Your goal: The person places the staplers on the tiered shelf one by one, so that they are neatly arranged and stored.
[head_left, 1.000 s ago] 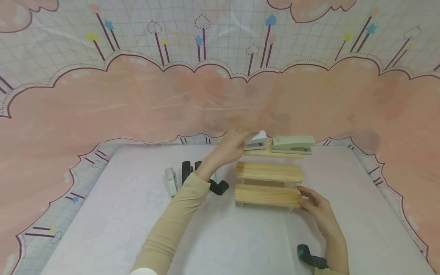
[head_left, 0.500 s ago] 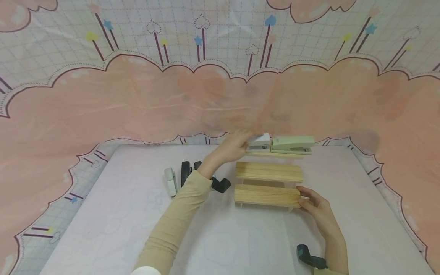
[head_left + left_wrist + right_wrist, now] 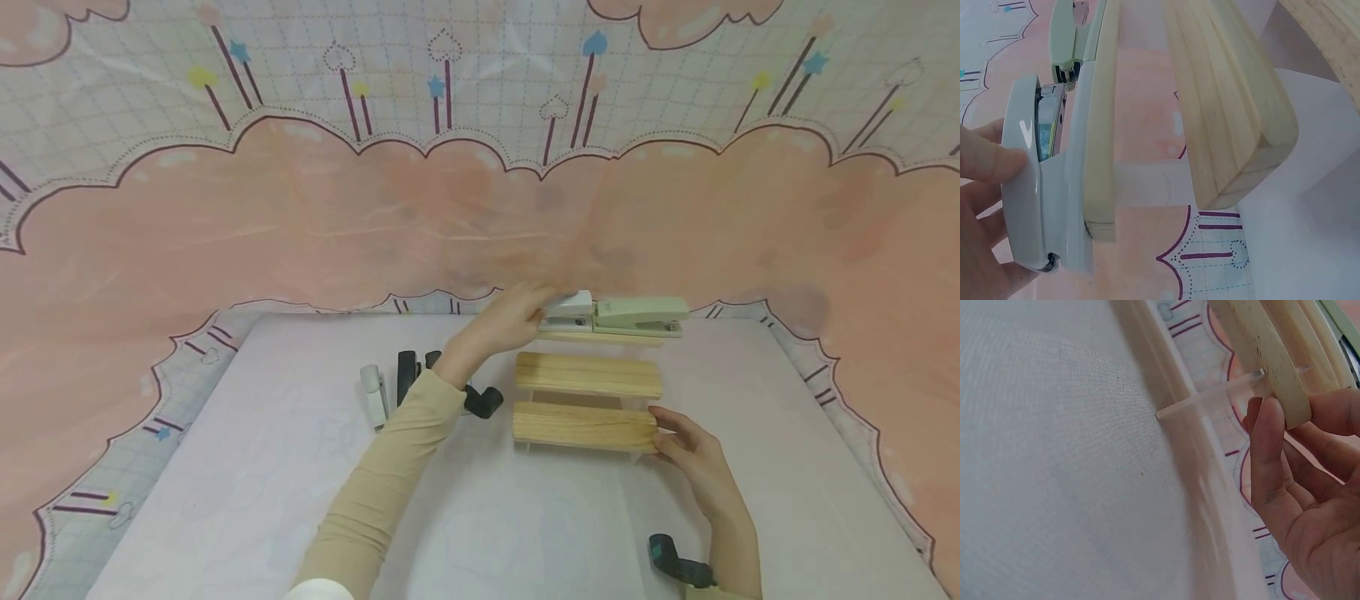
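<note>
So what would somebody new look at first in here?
Probably the big peach cloud-patterned cloth filling the back. Next, the wooden stepped stand on the white table, with a pale green stapler on its farthest step. Beside that, the left grip holds a white stapler.

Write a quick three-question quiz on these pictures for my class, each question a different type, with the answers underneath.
1. Multiple choice: The left hand holds a stapler. What colour is it?
A) black
B) green
C) white

2. True or false: The right hand pinches one end of the front board.

3. Short answer: Counting from front to back, which wooden board does the green stapler sit on?

Key:
1. C
2. True
3. The third, the back board
</note>
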Demonstrator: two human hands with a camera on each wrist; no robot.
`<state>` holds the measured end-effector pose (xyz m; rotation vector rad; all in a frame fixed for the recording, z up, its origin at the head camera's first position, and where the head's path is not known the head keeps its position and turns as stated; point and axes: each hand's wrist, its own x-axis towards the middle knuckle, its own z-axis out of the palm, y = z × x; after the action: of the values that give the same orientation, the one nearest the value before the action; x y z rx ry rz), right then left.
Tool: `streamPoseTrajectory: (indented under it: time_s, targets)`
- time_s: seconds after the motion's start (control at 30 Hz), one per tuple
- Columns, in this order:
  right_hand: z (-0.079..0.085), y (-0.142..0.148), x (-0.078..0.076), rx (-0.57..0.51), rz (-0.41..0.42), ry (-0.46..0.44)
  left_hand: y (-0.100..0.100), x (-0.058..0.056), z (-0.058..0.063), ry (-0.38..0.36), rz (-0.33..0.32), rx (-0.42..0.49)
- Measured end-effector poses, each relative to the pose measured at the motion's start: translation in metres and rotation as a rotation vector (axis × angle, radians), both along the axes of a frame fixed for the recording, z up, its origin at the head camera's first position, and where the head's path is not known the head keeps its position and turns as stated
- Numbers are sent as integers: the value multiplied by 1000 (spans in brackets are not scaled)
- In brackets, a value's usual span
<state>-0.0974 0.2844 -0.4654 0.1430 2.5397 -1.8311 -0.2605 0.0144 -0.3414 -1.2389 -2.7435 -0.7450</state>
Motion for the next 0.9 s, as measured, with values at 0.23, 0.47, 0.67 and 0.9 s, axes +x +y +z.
streamPoseTrajectory:
  time_s: [0.23, 0.47, 0.67, 0.9]
  targets:
    - [0, 1, 0, 7, 12, -12, -1, 3, -2, 88, 64, 4]
    - [0, 1, 0, 8, 8, 5, -4, 5, -1, 130, 145, 16]
    - [1, 1, 1, 0, 16, 5, -9, 8, -1, 136, 190, 81]
    - [1, 1, 1, -15, 18, 1, -17, 14, -1, 142, 289, 159]
